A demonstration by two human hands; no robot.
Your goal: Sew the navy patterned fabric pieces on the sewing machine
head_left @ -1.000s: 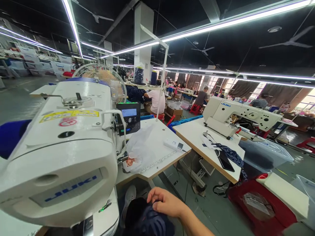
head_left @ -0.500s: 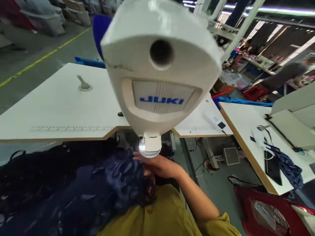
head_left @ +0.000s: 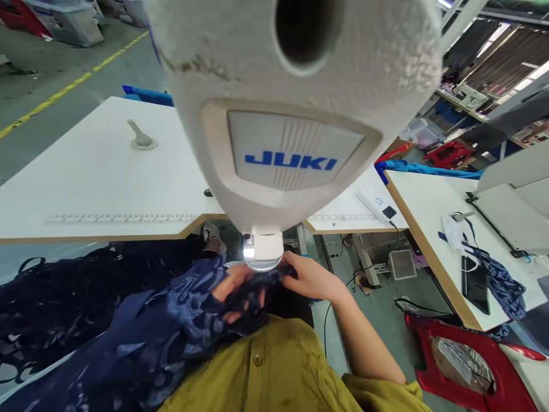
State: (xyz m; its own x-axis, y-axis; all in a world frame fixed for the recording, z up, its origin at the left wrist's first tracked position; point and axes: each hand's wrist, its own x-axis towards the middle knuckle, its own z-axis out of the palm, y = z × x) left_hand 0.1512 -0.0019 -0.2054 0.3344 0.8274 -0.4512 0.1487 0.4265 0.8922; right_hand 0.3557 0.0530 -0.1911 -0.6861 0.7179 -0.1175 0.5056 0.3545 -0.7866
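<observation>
Navy lace fabric lies in a heap over my lap and off to the left. My left hand is closed on it, partly covered by its folds. At the right end of the gathered fabric, my right hand pinches the edge between thumb and fingers. Both hands are just below the sewing machine head, which is marked JUKI. A round clear guard at its lower tip hides a little of the space between the hands. Further left is a pile of darker strappy pieces.
The white machine table has a printed ruler along its front edge and a cutout before me. A power bank lies on its right part. A side table carries a phone. Below it stands a red stool.
My left hand has come into view from behind the fabric. My right hand has shifted right, with dark fabric stretched between both hands. The view has moved closer to the machine head.
</observation>
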